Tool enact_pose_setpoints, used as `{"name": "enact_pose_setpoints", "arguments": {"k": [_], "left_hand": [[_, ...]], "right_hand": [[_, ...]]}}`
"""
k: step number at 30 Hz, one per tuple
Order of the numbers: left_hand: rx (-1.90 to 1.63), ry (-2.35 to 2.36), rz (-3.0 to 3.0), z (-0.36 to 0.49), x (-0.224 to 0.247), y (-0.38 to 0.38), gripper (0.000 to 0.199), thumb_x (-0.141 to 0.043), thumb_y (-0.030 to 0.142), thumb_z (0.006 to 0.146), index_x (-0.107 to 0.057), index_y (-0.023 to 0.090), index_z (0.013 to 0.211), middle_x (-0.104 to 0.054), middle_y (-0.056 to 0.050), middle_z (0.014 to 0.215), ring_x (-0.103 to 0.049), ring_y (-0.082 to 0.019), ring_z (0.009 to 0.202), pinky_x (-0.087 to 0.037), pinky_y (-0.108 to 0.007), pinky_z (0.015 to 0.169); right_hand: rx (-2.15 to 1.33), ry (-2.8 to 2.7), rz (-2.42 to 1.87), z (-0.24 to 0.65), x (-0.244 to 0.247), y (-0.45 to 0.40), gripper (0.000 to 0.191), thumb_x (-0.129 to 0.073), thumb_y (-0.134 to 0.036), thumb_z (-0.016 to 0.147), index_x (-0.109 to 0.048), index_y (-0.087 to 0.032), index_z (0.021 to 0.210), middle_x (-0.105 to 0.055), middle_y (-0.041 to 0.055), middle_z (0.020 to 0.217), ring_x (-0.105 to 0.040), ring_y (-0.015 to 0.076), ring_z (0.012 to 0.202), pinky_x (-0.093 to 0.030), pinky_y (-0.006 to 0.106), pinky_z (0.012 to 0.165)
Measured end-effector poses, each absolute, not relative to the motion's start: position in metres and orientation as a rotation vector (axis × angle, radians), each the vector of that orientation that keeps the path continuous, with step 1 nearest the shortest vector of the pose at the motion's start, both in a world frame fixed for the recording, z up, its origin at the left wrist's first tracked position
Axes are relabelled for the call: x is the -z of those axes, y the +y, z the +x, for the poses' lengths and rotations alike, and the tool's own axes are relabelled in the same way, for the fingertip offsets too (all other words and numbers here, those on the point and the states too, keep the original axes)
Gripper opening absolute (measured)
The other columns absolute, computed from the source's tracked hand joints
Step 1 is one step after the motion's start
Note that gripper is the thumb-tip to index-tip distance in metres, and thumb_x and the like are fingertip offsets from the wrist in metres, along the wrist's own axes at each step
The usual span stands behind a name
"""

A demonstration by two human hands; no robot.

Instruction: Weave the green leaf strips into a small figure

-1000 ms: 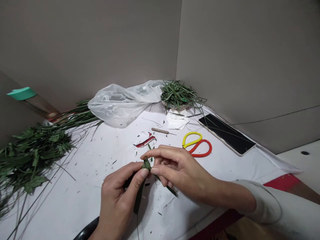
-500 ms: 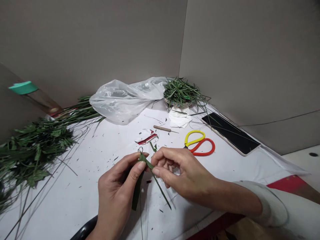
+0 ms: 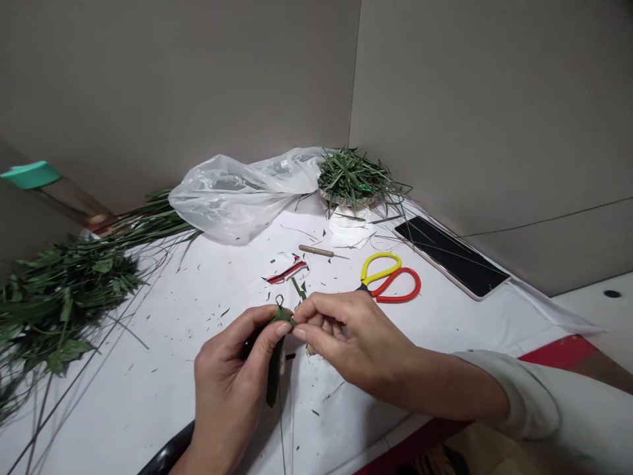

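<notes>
My left hand pinches a folded green leaf strip between thumb and forefinger; its lower part hangs below the fingers. A small wire loop sticks up from the top of the strip, and a thin wire trails down toward me. My right hand meets the left one at the fold, thumb and forefinger closed on the strip's side end, which the fingers mostly hide. Just beyond my right hand lie scissors with one yellow and one red handle. Farther off rests a wooden-handled awl.
A pile of cut green blades fills a basket at the back, beside a clear plastic bag. Leafy stems cover the left side, near a bottle with a teal lid. A phone lies right. Scraps dot the white sheet.
The long free end of the strip that pointed down toward me between the hands no longer shows. My right fingertips have moved left, close against my left thumb. The view has shifted slightly.
</notes>
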State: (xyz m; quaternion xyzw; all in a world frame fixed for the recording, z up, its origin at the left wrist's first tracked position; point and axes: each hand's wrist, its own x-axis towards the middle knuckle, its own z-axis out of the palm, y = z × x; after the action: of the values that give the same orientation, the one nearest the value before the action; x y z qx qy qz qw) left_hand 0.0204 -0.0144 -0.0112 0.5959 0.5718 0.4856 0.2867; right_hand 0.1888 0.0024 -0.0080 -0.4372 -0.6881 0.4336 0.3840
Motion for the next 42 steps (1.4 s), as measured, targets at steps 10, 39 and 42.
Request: {"name": "enact_pose_setpoints", "arguments": {"k": [10, 39, 42], "left_hand": [[-1.253, 1.431, 1.397, 0.024, 0.008, -0.017, 0.010, -0.074, 0.022, 0.078, -0.075, 0.027, 0.070, -0.074, 0.005, 0.066, -0.062, -0.010, 0.058, -0.050, -0.015, 0.056], [-1.063, 1.249, 1.562, 0.025, 0.009, -0.013, 0.011, -0.060, 0.028, 0.094, -0.063, 0.025, 0.084, -0.066, 0.006, 0.067, -0.060, -0.012, 0.062, -0.045, -0.021, 0.060], [-1.097, 1.268, 1.480, 0.027, 0.013, -0.018, 0.011, -0.059, 0.029, 0.096, -0.059, 0.025, 0.085, -0.061, 0.007, 0.057, -0.056, -0.012, 0.053, -0.044, -0.022, 0.055]], "right_hand": [[-0.983, -1.918, -0.942, 0.193, 0.015, 0.000, 0.018, -0.053, -0.010, 0.087, -0.058, -0.017, 0.071, -0.052, -0.0043, 0.065, -0.041, 0.0086, 0.058, -0.032, 0.023, 0.058], [-1.142, -1.765, -1.097, 0.187, 0.015, 0.001, 0.014, -0.053, -0.012, 0.088, -0.055, -0.020, 0.076, -0.063, -0.0059, 0.060, -0.051, 0.0075, 0.052, -0.036, 0.020, 0.052], [-1.144, -1.779, -1.042, 0.187, 0.015, -0.002, 0.015, -0.052, -0.010, 0.088, -0.051, -0.021, 0.078, -0.059, -0.0076, 0.059, -0.047, 0.0069, 0.051, -0.034, 0.019, 0.051]]}}
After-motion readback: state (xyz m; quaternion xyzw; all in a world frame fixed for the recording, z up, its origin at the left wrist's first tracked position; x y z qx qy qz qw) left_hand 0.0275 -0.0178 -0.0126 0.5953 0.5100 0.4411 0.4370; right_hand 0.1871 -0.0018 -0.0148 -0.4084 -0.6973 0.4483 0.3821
